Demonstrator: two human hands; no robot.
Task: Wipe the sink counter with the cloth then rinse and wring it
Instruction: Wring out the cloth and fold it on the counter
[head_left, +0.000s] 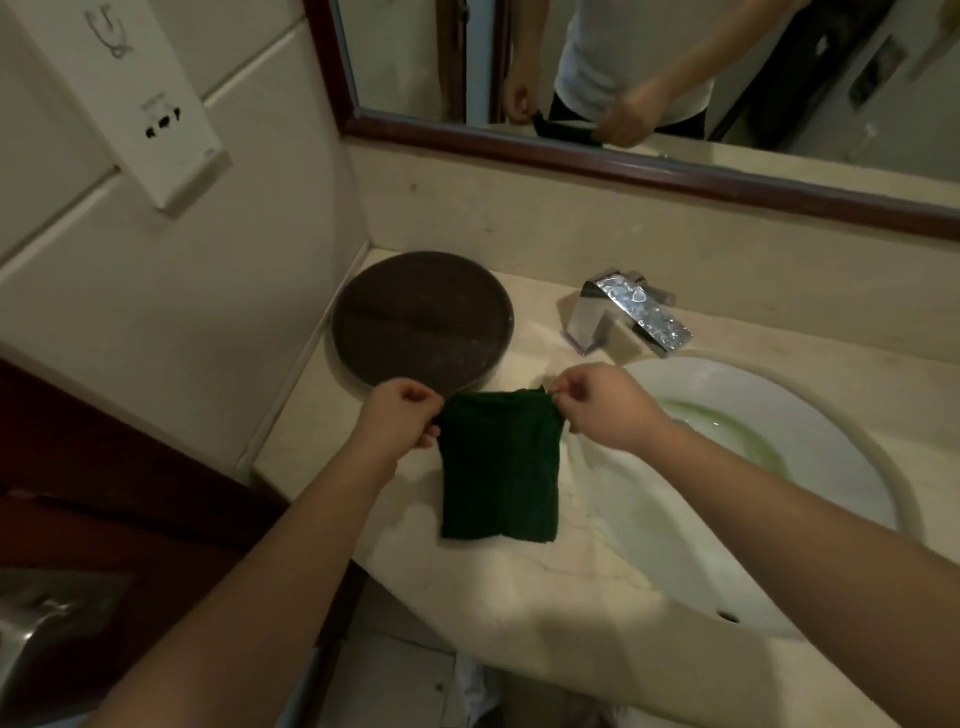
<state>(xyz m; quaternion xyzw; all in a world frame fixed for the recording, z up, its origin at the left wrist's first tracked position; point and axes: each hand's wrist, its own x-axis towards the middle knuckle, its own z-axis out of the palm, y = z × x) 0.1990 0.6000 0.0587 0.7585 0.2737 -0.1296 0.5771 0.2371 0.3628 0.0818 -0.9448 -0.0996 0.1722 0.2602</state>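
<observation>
A dark green cloth (500, 467) hangs spread out above the beige marble counter (519, 582), just left of the sink. My left hand (402, 415) pinches its upper left corner. My right hand (602, 405) pinches its upper right corner. The cloth's lower edge reaches down near the counter's front; whether it touches the counter I cannot tell. The white oval sink (831, 452) lies to the right, with greenish water around the drain. A wet chrome faucet (631, 317) stands behind the sink, with no water running from it.
A round dark brown tray (421, 322) sits on the counter's back left corner, just beyond my left hand. A wood-framed mirror (623, 166) hangs above the backsplash. A white wall dispenser (150, 104) is at the upper left, and a dark wooden panel (130, 467) stands left of the counter.
</observation>
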